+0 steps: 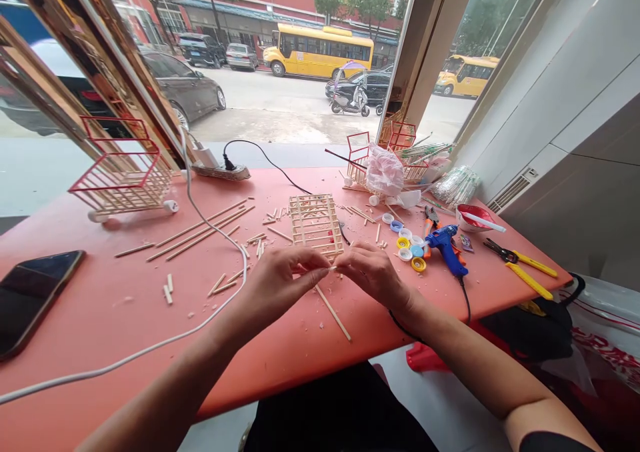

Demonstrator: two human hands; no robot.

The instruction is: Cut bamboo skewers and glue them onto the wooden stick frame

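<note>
My left hand (287,275) and my right hand (374,273) meet above the middle of the table, fingertips pinched together. Between them is a small pale stick piece (332,268), mostly hidden by the fingers. Just beyond the hands lies a wooden stick frame (315,222) with many crossbars, partly covered by my fingers. Below the fingertips a longer wooden stick (334,314) rests on the pink table (280,359). Short cut stick pieces (259,245) are scattered to the left of the frame.
At right are a blue glue gun (447,242), bottle caps (411,249), orange-handled pliers (431,222) and yellow-handled pliers (530,270). Model shopping carts (123,175) with red rims stand toward the window. A white cable (200,329) crosses the left side near a phone (37,299).
</note>
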